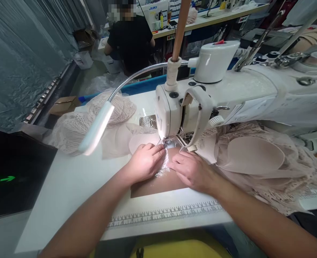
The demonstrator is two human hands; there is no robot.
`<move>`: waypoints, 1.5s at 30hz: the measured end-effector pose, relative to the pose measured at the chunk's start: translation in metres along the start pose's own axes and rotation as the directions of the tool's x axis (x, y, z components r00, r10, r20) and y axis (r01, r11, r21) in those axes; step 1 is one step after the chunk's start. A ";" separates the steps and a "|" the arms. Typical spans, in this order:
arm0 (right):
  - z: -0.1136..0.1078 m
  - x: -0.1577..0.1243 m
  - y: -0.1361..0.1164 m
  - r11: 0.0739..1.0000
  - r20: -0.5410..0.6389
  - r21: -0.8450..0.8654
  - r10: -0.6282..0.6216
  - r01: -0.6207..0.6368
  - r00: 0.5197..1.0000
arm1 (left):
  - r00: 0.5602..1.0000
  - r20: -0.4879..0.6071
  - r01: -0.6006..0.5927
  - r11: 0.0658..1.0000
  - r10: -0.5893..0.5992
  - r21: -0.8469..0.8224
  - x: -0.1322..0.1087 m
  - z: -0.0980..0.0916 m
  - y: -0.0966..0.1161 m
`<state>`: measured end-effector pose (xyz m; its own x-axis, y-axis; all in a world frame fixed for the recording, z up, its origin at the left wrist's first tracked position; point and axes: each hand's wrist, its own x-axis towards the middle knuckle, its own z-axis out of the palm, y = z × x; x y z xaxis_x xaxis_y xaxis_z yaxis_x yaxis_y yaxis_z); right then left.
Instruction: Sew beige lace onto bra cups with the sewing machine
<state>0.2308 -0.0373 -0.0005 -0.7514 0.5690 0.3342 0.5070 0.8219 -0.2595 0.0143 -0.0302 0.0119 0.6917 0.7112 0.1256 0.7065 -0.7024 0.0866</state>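
Note:
A white sewing machine stands over the table, its presser foot coming down between my hands. Beige fabric runs under the foot. My left hand lies just left of the needle area, fingers bent and pressed together on the fabric's edge. To the right of the foot, my right hand has its fingers curled on the same fabric, thumb side toward the needle. Below both hands a brown plate lies on the table. The needle tip and the exact stitching spot are hidden by fingers and foot.
Beige lace fabric is heaped at the left, and a padded cup piece with more lace lies right. A lamp hangs low over the left side. A ruler strip follows the front edge. Beyond, a person sits.

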 end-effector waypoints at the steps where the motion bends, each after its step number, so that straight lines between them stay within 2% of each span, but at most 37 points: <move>1: 0.000 0.000 0.000 1.000 0.001 0.007 0.004 -0.004 1.000 | 1.000 0.012 0.000 1.000 0.000 0.014 0.000 0.000 0.001; 8: 0.006 0.001 0.002 0.999 -0.023 0.021 0.029 -0.028 0.999 | 0.999 0.034 -0.024 1.000 0.024 0.009 0.000 0.000 -0.004; 17: 0.013 0.005 0.003 0.975 -0.065 -0.177 0.123 -0.133 0.990 | 0.999 -0.001 -0.035 0.997 0.035 -0.063 0.000 0.002 -0.010; 28: 0.011 0.015 -0.001 0.923 -0.054 -0.260 0.280 -0.284 0.958 | 0.999 -0.028 -0.017 1.000 0.016 -0.026 0.001 0.009 -0.019; 40: 0.009 0.013 0.000 0.939 -0.077 -0.235 0.240 -0.251 0.968 | 0.997 -0.054 0.054 0.999 -0.054 0.003 0.003 0.011 -0.020; 45: 0.010 0.013 0.001 0.939 -0.080 -0.217 0.256 -0.267 0.963 | 0.992 -0.015 0.127 0.989 -0.126 0.076 0.001 0.000 -0.014</move>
<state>0.2176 -0.0292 -0.0061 -0.5601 0.7606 0.3283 0.7686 0.6250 -0.1366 0.0054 -0.0194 0.0105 0.5949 0.7934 0.1287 0.7977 -0.6025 0.0267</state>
